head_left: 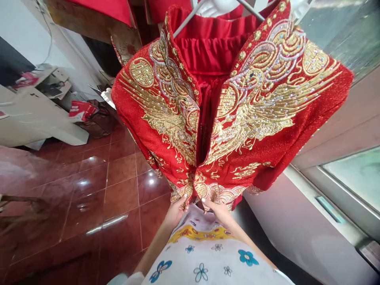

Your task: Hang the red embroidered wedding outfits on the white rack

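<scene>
A red jacket [276,146] with gold embroidery and sparkling beads hangs in front of me on a white hanger [190,18]. Its stand collar is spread, and its front edges part at the top and come close together near the hem. My left hand [177,211] pinches the lower front corner on the left side, thumb on top. The opposite corner is pinched by my right hand [218,211], a short gap away. Behind the collar shows a gathered red cloth [213,51]. Fingers under the hem are hidden from view.
Glossy red-brown floor tiles [121,174] spread to the left. A pale table [38,111] stands there, with a red bag [81,111] beside it. At right are a window frame [353,166] and a smooth pale surface [291,213]. Red cloth [109,10] lies at the top.
</scene>
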Tool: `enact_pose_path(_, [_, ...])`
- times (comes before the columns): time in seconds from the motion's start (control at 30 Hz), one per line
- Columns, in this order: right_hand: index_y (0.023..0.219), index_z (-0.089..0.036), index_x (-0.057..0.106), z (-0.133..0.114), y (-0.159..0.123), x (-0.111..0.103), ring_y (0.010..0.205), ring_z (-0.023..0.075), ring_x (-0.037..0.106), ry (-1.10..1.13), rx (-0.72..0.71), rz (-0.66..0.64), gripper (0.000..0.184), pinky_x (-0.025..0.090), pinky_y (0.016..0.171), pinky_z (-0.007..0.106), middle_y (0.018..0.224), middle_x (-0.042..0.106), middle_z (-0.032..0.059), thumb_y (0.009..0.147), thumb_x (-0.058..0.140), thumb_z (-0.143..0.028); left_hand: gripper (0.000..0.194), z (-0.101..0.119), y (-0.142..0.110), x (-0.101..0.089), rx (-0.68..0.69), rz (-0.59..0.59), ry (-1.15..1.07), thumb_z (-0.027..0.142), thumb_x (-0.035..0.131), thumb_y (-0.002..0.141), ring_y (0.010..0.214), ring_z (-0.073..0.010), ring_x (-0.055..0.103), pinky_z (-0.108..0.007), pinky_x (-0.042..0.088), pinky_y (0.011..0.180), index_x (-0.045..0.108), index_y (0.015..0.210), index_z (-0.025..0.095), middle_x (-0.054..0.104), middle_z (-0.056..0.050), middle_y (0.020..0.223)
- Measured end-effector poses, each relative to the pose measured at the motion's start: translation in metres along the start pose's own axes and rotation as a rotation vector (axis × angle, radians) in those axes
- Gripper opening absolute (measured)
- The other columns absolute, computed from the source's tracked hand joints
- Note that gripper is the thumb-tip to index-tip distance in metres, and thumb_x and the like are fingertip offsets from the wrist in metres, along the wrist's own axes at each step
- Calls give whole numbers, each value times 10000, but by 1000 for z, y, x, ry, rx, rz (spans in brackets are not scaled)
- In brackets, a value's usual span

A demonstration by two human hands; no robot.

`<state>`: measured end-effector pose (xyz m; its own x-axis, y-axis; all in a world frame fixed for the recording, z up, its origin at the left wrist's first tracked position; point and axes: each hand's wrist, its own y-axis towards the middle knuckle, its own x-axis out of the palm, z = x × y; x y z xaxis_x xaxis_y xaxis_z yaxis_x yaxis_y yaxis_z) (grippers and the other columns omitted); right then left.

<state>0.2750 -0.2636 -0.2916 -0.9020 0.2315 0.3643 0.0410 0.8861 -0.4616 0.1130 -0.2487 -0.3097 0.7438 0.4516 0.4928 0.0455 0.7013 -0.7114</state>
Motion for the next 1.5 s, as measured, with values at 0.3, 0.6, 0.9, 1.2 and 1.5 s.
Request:
enact_pose_path(0.3, [741, -184, 664, -47, -27, 29, 858, 233, 637, 149, -33, -125, 299, 493, 878, 399, 722, 679, 45, 565, 784, -394, 446, 4, -47, 37, 2, -429, 3, 270, 895, 441, 563, -130, 552, -257, 442, 553, 650, 786, 130, 584, 2, 608])
enact_pose_path(0.6, [705, -199, 624, -97, -45, 49, 772, 219, 641, 246, -289, -90, 303, 536, 794, 394, 725, 668, 34, 561, 775, -419, 268, 28, -79, 113, 42, -387, -139, 387, 751, 695, 670, -127, 581, -273, 493, 722, 612, 706, 157, 585, 11, 648])
enact_pose_path(0.9, [886, -180, 661, -94, -47, 62, 975, 244, 608, 349, -280, 105, 382, 491, 910, 414, 831, 686, 36, 526, 773, -242, 367, 13, -63, 105, 313, -324, 43, 451, 706, 723, 1111, -248, 581, -361, 448, 989, 685, 973, 183, 700, -59, 997])
enact_pose_path(1.2, [858, -193, 659, -86, -40, 62, 978, 243, 610, 355, -286, 139, 352, 513, 859, 393, 850, 688, 29, 526, 757, -254, 379, 12, -59, 106, 432, -236, 32, 384, 695, 754, 1134, -216, 575, -332, 433, 1018, 649, 1091, 216, 684, -39, 1062])
enact_pose_path(1.5, [818, -185, 655, -84, -35, 62, 1006, 244, 592, 378, -262, 226, 361, 481, 914, 401, 833, 688, 22, 473, 759, -201, 478, 15, -63, 116, 447, -241, -39, 325, 761, 693, 1178, -229, 546, -363, 430, 1022, 603, 1137, 243, 642, -35, 1170])
